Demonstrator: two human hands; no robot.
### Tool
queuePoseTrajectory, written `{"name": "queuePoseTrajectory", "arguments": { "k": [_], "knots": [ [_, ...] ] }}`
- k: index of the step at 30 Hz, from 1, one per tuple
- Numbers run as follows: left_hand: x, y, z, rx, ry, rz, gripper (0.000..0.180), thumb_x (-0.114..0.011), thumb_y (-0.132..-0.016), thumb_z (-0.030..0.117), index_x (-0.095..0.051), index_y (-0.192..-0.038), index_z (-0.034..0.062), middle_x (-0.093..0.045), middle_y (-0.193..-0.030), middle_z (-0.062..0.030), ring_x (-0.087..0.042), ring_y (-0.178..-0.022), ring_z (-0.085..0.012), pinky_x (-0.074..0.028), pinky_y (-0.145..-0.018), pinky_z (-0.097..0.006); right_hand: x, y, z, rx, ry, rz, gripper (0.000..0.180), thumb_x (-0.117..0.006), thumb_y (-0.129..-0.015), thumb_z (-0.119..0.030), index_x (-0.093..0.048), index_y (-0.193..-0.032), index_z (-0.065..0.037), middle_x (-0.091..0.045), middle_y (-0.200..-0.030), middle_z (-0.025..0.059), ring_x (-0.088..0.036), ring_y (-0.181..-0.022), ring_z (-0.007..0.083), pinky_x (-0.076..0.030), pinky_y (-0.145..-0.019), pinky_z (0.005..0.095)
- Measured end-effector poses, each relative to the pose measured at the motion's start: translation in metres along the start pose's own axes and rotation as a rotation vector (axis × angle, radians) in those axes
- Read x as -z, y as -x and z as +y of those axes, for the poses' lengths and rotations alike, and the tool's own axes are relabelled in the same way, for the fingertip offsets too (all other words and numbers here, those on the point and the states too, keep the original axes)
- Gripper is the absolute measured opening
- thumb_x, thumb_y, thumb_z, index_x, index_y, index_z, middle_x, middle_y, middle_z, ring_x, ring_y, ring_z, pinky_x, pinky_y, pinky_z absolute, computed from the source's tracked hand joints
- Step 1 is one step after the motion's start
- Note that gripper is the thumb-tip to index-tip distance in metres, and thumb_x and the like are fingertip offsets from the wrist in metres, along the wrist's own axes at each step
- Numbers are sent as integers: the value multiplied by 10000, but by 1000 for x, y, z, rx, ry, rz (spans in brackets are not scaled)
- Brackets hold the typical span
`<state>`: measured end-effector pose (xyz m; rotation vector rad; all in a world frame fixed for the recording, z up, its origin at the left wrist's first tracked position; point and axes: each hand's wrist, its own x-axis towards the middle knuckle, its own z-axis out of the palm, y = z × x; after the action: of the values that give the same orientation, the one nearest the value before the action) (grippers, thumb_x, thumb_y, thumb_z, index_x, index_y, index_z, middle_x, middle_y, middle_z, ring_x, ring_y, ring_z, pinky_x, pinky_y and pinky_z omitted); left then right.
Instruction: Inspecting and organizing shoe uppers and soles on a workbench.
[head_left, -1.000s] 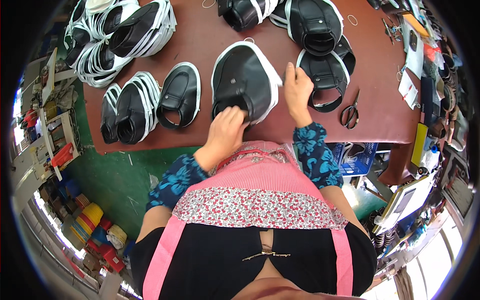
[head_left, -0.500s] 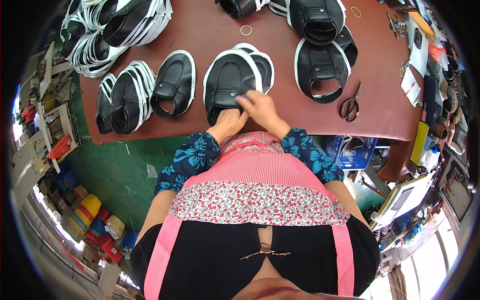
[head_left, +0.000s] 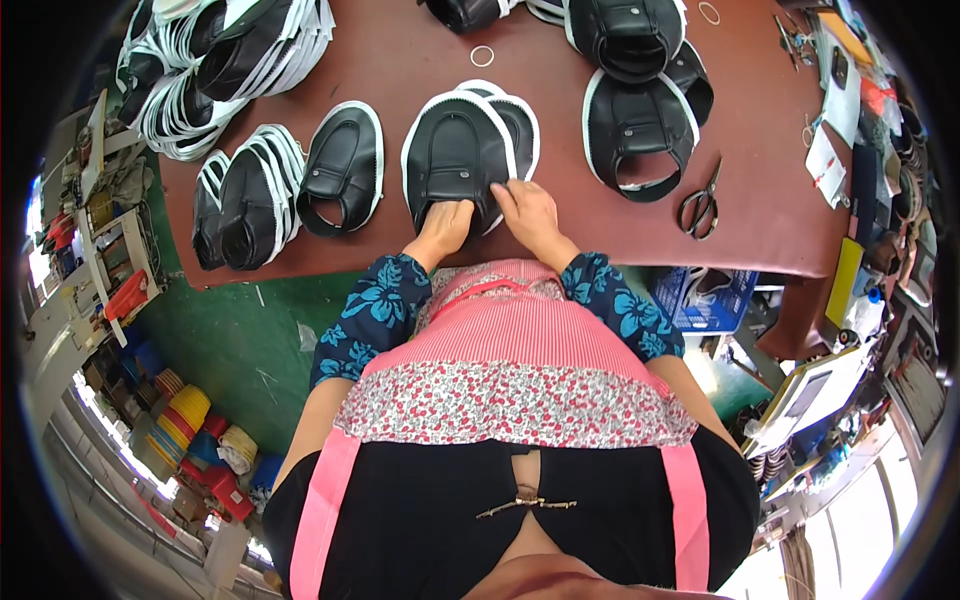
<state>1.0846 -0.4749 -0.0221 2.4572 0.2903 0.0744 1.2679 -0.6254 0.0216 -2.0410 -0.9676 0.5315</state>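
Note:
A black shoe upper with a white edge [head_left: 458,135] lies in front of me, overlapping another black upper [head_left: 522,130] beneath it. My left hand [head_left: 443,228] grips it at its near opening, the fingertips tucked inside and hidden. On the upper's right side, my right hand [head_left: 533,215] holds the edge between thumb and bent fingers. A single upper [head_left: 343,165] rests to the left, next to a nested stack of uppers [head_left: 258,195]. Toward the right lies another upper [head_left: 640,125] with black-handled scissors [head_left: 699,208] beside it.
Taller stacks of uppers [head_left: 265,50] stand at the far left of the reddish-brown table [head_left: 560,60]. More uppers [head_left: 625,35] sit at the far right. A pale ring [head_left: 482,56] lies in between. Below the right table edge is a blue basket [head_left: 715,300].
My right hand has come down off the upper's front opening to its right edge. The left hand has shifted slightly left, and its fingers now reach into the opening.

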Motion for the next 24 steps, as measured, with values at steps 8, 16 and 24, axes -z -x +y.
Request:
{"name": "queuePoseTrajectory", "arguments": {
  "k": [8, 16, 24],
  "knots": [
    [0, -11, 13, 22, -142, 74, 38, -597, -978, 17, -601, -989, 54, -661, -910, -235, -653, -874, -489, -506, -793, -588, 12, 23, 18, -169, -36, -84, 411, -631, -1139, -366, -677, -920, -22, -727, -867, 259, -720, -864, 490, -555, -771, 592],
    [-3, -16, 8, 12, -99, 126, 98, -590, -972, 35, -579, -877, 59, -659, -828, -226, -673, -763, -489, -526, -665, -614, -16, 16, 21, 38, -28, 20, 382, -681, -1111, -349, -664, -883, -43, -713, -860, 231, -709, -848, 464, -559, -769, 572],
    [3, -22, 16, -17, -147, 169, 82, -587, -959, 5, -576, -887, 44, -636, -773, -232, -663, -710, -486, -516, -617, -599, 6, -45, 68, -58, 367, 102, 418, -663, -1114, -389, -714, -880, -46, -759, -860, 225, -736, -814, 457, -570, -754, 579]
  ]
}}
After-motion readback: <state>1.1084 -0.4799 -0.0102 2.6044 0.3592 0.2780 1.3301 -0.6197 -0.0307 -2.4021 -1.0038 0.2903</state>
